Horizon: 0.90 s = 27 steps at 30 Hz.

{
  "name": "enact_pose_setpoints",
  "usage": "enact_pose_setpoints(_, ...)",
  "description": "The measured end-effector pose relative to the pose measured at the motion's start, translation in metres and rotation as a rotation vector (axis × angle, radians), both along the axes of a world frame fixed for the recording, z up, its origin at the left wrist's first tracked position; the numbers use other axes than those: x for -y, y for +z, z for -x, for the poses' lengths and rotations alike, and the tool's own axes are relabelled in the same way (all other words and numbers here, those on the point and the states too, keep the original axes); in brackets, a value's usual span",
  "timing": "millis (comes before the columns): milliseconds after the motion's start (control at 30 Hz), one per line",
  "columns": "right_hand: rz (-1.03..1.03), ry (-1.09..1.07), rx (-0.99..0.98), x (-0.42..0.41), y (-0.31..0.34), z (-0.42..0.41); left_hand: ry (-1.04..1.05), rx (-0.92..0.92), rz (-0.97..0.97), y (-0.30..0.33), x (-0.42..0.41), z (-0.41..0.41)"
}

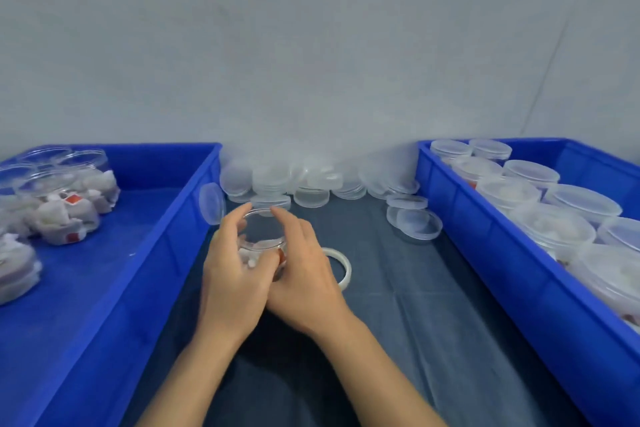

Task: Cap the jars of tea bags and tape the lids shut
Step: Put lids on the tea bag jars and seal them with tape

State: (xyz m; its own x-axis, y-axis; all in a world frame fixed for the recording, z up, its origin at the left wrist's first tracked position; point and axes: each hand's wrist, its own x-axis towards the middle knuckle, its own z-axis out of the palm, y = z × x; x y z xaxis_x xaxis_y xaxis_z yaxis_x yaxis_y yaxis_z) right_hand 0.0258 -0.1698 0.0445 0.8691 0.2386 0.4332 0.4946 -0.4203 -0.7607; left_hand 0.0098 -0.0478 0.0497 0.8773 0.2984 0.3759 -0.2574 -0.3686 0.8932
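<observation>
A clear jar of tea bags (262, 238) stands on the dark cloth between two blue bins, with a clear lid on its mouth. My left hand (232, 274) curls round the jar's left side, and my right hand (304, 270) curls round its right side, fingertips at the lid rim. A roll of clear tape (341, 265) lies flat just right of my right hand, partly hidden by it. Loose clear lids (311, 184) are piled at the back against the wall.
The left blue bin (145, 239) holds several uncapped jars of tea bags (65, 215). In the right blue bin (485, 246) stand several capped jars (554, 229). Two lids (415, 222) lie near the right bin, and one lid (212, 203) leans on the left bin.
</observation>
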Motion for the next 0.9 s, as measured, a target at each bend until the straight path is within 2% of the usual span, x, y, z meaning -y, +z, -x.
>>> enact_pose_setpoints(100, 0.011, 0.045, 0.059, 0.045, -0.004, -0.01, -0.064, 0.052, 0.006, -0.006, 0.012, -0.017)
enact_pose_setpoints(167, -0.056, -0.057, 0.055, 0.078, -0.008, -0.02, -0.088, 0.099, 0.004, -0.016, 0.019, -0.026)
enact_pose_setpoints(233, -0.136, -0.278, 0.023, 0.105, -0.006, -0.038, -0.12, 0.113, 0.037, -0.026, 0.024, -0.033)
enact_pose_setpoints(333, 0.095, -0.709, 0.041, 0.137, -0.004, -0.064, -0.174, 0.074, 0.119, -0.037, 0.025, -0.039)
enact_pose_setpoints(400, 0.254, -0.853, -0.011, 0.15, -0.011, -0.071, -0.198, 0.069, 0.143, -0.04, 0.024, -0.041)
enact_pose_setpoints(533, 0.364, -0.917, -0.105, 0.159, -0.025, -0.075, -0.24, 0.077, 0.128, -0.045, 0.021, -0.045)
enact_pose_setpoints(633, 0.4, -0.912, -0.073, 0.159, -0.026, -0.076, -0.261, 0.041, 0.055, -0.047, 0.022, -0.046)
enact_pose_setpoints(767, 0.404, -0.905, 0.074, 0.15, -0.024, -0.068, -0.255, 0.032, -0.008, -0.045, 0.026, -0.041)
enact_pose_setpoints(900, 0.341, -0.831, 0.211, 0.135, -0.013, -0.059, -0.151, 0.074, -0.107, -0.042, 0.028, -0.034)
